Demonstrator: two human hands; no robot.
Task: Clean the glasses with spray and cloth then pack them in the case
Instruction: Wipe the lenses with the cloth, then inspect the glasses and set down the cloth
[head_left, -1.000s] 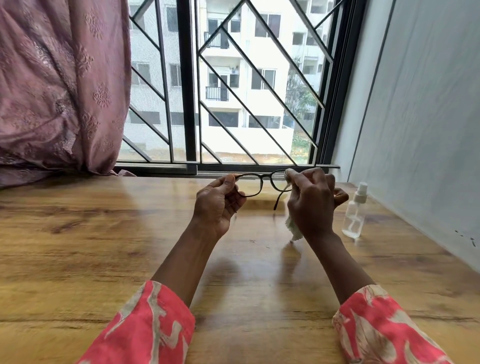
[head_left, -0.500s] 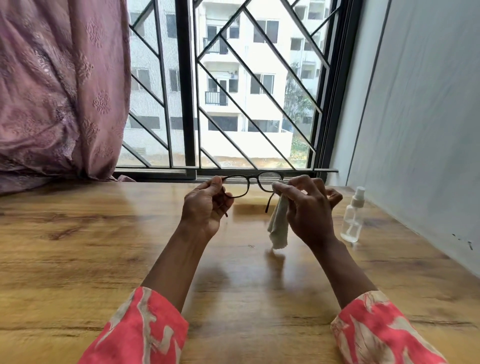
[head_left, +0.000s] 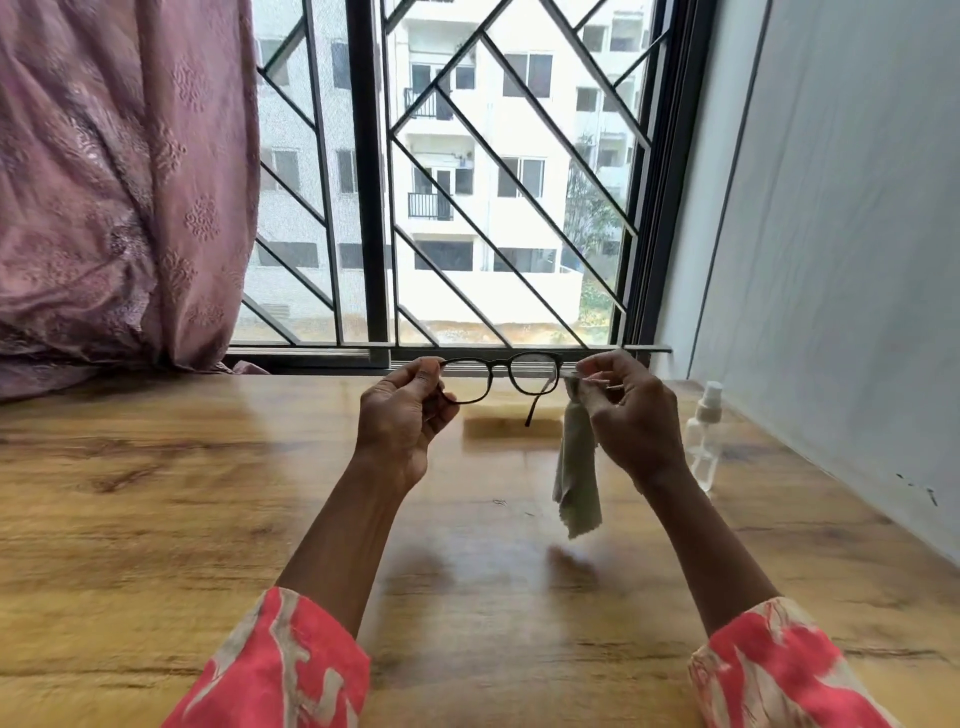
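Dark-framed glasses are held up above the wooden table, level with the window sill. My left hand pinches the frame's left end. My right hand pinches the right end together with a pale cleaning cloth, which hangs down loose below the fingers. One temple arm of the glasses dangles down between my hands. A small clear spray bottle with a white cap stands upright on the table just right of my right hand. No case is in view.
A barred window runs along the table's far edge. A pink curtain hangs at the far left, its hem on the table. A grey wall bounds the table on the right.
My right hand has slid off the right lens to the frame's end. The cloth, bunched against the lens before, now hangs down at full length. My hands have moved slightly apart.
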